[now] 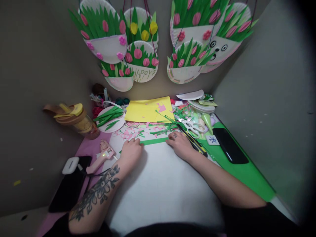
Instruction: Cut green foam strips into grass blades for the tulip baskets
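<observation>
My left hand point(131, 149) and my right hand point(179, 143) rest knuckles-up on a white sheet point(160, 184), fingers curled down at either end of a long green paper strip point(154, 141). Each hand's fingertips press on or pinch that strip; the tips are hidden under the hands. Beyond the strip lie loose green paper blades and pink cut-outs point(158, 129) and a yellow sheet point(148, 110). White-handled scissors point(194, 126) lie just past my right hand.
A pink glue gun point(102, 156) lies left of my left hand, beside a white device on a black pad point(70, 165). A paper plate of green blades point(111, 118), a jar point(79, 121), a black phone point(229, 144) on green paper, and hanging paper-plate flower baskets point(140, 49) surround the work area.
</observation>
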The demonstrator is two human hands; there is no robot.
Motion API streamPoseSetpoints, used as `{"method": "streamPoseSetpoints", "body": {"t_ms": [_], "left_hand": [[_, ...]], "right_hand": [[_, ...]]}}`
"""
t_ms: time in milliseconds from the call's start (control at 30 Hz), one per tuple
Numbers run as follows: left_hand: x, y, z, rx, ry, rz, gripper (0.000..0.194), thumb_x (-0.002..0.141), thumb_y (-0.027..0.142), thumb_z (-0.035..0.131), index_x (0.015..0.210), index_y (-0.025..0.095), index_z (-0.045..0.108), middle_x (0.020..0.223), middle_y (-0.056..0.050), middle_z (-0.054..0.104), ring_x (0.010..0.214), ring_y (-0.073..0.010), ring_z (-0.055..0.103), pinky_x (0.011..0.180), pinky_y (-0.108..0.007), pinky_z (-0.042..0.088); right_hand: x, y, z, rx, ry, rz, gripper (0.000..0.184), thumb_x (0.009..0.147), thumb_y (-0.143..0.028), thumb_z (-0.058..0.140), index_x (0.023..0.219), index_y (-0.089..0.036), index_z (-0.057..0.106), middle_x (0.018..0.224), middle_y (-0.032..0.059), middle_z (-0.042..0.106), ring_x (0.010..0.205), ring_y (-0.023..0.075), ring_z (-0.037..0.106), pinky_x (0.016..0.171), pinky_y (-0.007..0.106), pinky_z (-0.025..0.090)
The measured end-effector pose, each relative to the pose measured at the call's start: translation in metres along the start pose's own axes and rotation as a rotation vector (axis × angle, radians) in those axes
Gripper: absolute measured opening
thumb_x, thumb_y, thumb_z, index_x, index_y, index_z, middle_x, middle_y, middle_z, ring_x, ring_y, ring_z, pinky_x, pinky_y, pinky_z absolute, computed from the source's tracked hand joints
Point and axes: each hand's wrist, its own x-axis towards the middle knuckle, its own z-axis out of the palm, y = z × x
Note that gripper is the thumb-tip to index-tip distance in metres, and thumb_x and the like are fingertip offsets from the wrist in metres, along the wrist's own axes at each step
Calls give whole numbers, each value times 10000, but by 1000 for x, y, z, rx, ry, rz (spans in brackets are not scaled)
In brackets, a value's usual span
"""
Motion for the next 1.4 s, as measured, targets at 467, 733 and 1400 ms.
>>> {"method": "streamPoseSetpoints", "body": {"t_ms": [467,733,1400], "left_hand": [[-2,-27,13,-143,398,-279,373,863,115,364,1103,184,641,1141,-80,603,981,-215,578,801,-310,434],[9,-1,29,-205,270,53,250,914,248,438,930,187,680,999,-77,645,951,-208,564,841,-315,445],[36,-42,33,-756,113,60,446,742,41,391,1123,158,591,1008,-58,707,918,-155,650,831,-276,495]], "right_hand": [[-4,7,-1,87,309,261,237,804,-88,492,898,-164,695,978,107,648,975,255,490,827,367,355],[7,-14,9,97,174,-134,220,928,-168,460,1011,-201,662,1023,81,657,952,214,494,799,342,348],[9,17,15,489,384,344,381,649,42,361,898,-167,559,864,70,615,863,207,547,800,316,436]]}}
